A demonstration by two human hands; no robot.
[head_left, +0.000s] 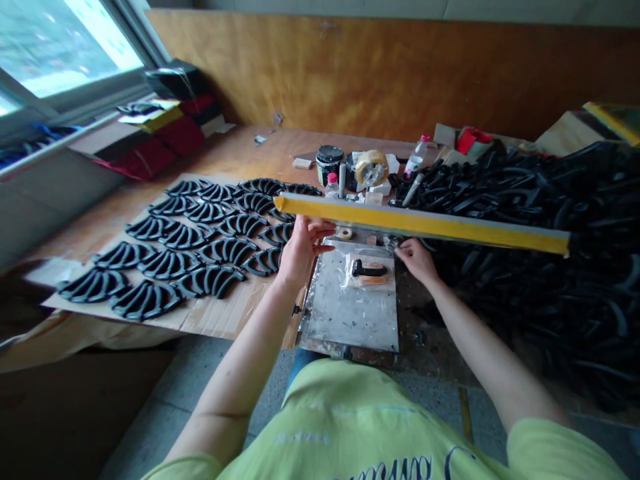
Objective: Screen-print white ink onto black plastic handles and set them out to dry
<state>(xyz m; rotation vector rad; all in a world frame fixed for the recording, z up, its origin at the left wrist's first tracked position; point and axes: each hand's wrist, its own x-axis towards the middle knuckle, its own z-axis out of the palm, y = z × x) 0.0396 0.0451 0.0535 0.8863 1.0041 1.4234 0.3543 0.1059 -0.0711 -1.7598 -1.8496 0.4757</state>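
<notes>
My left hand (299,253) is over the left side of a grey metal plate (345,310), its fingers stretched out and apart, with nothing visible in it. Beyond the plate's right edge, my right hand (419,261) has its fingertips pinched together beside small shiny bits (390,241); whatever they hold is too small to name. On the plate, a black curved handle-like part (369,269) lies on clear film, with an orange-brown piece (373,281) just below it. A small roll of tape (343,233) sits near the plate's far edge.
Rows of black curved parts (165,265) cover cardboard (215,310) at left. A large heap of black parts (540,287) fills the right. A long yellow-edged bar (425,221) crosses the view above the bench. Behind it stand a black tub (329,164), a tape roll (372,168) and a bottle (416,159).
</notes>
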